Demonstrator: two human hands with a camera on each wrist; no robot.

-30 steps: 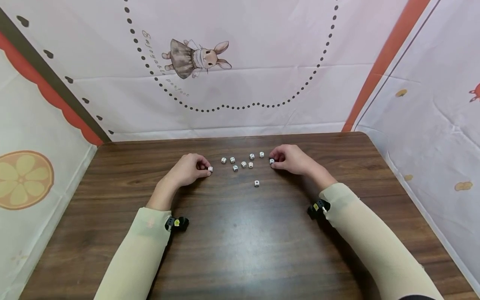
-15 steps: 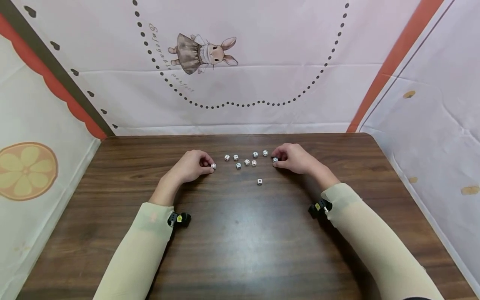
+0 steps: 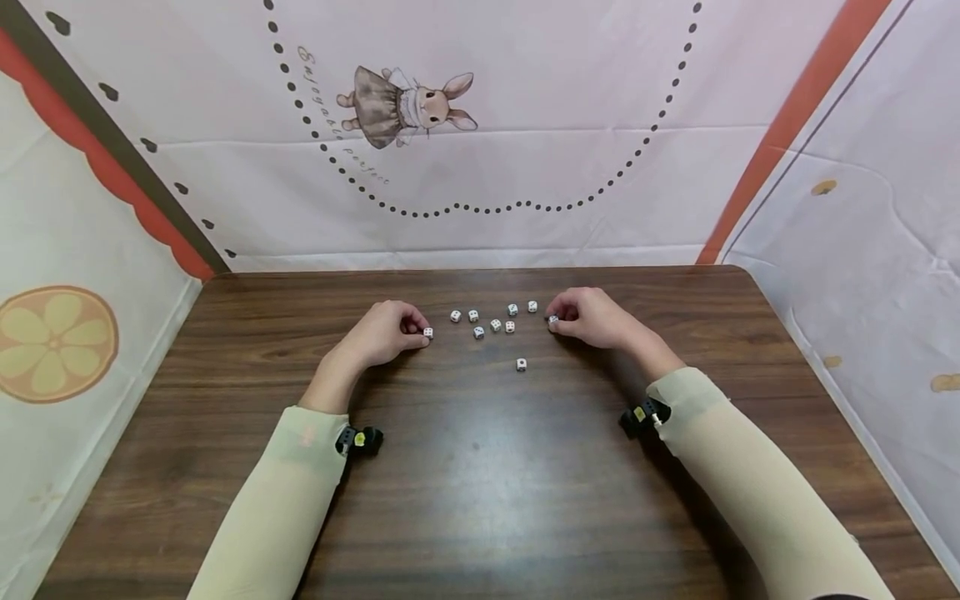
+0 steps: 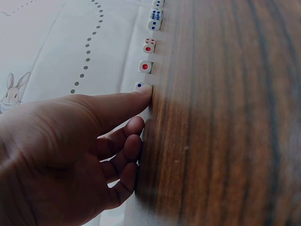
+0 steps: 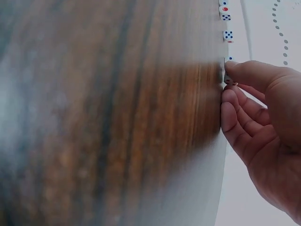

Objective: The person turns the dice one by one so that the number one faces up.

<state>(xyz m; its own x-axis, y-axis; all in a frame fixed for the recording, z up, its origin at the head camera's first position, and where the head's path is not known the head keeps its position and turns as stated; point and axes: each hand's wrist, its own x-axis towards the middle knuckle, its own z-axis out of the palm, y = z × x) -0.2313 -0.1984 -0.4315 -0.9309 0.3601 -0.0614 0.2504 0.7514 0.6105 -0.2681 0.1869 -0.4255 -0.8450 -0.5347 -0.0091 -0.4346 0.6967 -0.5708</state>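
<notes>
Left hand (image 3: 384,335) pinches a white die (image 3: 428,333), fingers curled; right hand (image 3: 597,318) likewise pinches a second die (image 3: 553,321). Eight loose dice (image 3: 496,326) lie between them on the surface (image 3: 450,475). Judged progress: two gripped, eight unheld.

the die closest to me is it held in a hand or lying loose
Loose: the closest die sits on the table, apart from the left hand and the right hand.

The right hand (image 5: 273,141) pinches a white die (image 5: 228,79) between thumb and fingers at the wood-grained counter (image 5: 117,117). Just past the thumb, a die (image 5: 230,58) shows a blue pip; farther on, another die (image 5: 228,35) shows five blue pips. Grey dots mark the white cloth (image 5: 263,33).
</notes>
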